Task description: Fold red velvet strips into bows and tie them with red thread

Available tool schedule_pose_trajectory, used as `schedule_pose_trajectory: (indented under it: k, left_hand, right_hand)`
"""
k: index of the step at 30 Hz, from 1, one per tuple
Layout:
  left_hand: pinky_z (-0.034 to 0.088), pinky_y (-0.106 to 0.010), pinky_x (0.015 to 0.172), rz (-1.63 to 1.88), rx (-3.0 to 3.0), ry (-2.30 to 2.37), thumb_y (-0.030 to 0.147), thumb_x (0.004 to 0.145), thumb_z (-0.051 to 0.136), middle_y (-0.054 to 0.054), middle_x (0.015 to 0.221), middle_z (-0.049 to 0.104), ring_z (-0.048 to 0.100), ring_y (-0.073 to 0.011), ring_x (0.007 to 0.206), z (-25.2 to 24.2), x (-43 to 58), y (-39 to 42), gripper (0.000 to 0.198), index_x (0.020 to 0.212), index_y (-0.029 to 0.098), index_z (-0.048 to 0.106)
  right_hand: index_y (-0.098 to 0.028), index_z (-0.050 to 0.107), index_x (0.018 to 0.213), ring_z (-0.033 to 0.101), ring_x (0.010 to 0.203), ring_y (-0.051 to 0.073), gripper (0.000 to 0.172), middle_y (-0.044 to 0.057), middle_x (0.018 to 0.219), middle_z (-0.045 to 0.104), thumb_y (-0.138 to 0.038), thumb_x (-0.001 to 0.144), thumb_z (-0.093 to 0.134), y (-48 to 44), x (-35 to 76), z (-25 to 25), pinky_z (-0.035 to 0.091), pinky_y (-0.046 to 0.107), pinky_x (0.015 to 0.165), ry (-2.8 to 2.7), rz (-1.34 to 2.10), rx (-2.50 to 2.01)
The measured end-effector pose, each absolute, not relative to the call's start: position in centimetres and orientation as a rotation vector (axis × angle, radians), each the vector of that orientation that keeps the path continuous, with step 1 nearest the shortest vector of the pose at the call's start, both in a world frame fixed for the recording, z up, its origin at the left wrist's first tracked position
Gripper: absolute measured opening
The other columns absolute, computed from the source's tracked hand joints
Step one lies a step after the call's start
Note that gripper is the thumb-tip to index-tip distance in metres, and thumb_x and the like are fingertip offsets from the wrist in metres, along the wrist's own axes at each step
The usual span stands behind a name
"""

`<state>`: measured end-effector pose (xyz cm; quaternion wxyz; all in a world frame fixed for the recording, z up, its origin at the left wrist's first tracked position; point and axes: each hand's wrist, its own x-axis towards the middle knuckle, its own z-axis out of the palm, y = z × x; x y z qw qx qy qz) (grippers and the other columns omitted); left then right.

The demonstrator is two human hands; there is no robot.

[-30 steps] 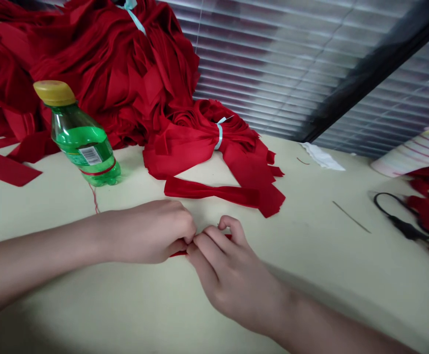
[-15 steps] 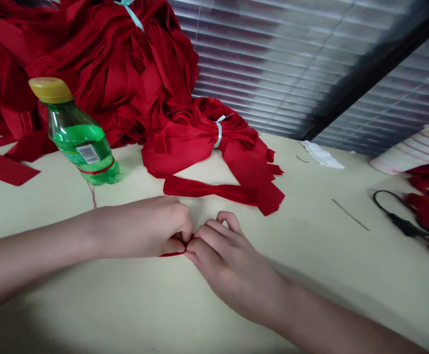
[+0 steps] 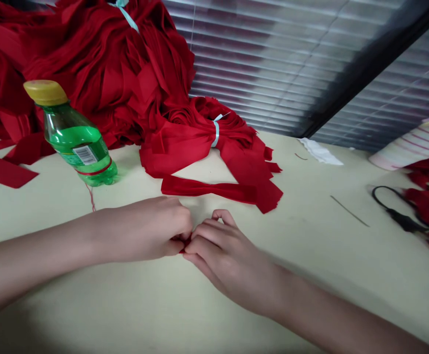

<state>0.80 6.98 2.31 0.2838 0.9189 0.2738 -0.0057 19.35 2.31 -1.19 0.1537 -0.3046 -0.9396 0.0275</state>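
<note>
Side by side over the pale table point(image 3: 155, 305), both hands pinch a small piece of red fabric point(image 3: 186, 243). My left hand point(image 3: 158, 228) is closed, with its thumb and curled fingers on the fabric. My right hand point(image 3: 221, 258) meets it fingertip to fingertip, also closed in a pinch. Most of the fabric is hidden behind the fingers. Just beyond the hands lies a folded red fabric strip point(image 3: 207, 189), narrowed at its middle. Behind that strip is a bundle of red fabric pieces point(image 3: 185, 147), bound with a light blue tie point(image 3: 215, 132).
A green bottle point(image 3: 77, 140) with a yellow cap stands at the left, a red thread near its base. Behind it rises a large heap of red fabric point(image 3: 103, 73). White tissue point(image 3: 320, 151), a black cable point(image 3: 402, 219) and a striped container point(image 3: 415, 145) are at the right.
The hands keep their pinch and have barely moved. Less of the red fabric shows below the left hand. The whole view has shifted slightly.
</note>
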Motion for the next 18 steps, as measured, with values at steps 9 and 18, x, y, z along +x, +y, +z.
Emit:
schedule_pose_trajectory:
  k: [9,18]
  left_hand:
    - [0.04,-0.023,0.058,0.079,2.54,0.691,0.011,0.081,0.051,0.001,0.063,0.062,0.059,-0.0127,0.062,1.5,0.4,6.9,0.021,0.066,0.02,0.062]
    - [0.042,-0.024,0.061,0.108,2.613,0.719,0.007,0.081,0.049,0.0,0.066,0.06,0.058,-0.0141,0.065,1.0,0.4,6.4,0.021,0.066,0.018,0.059]
  right_hand:
    - [-0.018,0.068,0.077,0.056,0.065,0.012,0.02,-0.001,0.069,0.065,-0.023,0.091,0.054,3.0,19.6,-1.3,0.028,0.031,0.079,-2.64,0.3,-0.905]
    - [-0.015,0.066,0.076,0.055,0.061,0.013,0.021,0.0,0.066,0.064,-0.017,0.09,0.05,2.3,19.0,-1.9,0.034,0.034,0.078,-2.506,0.262,-0.994]
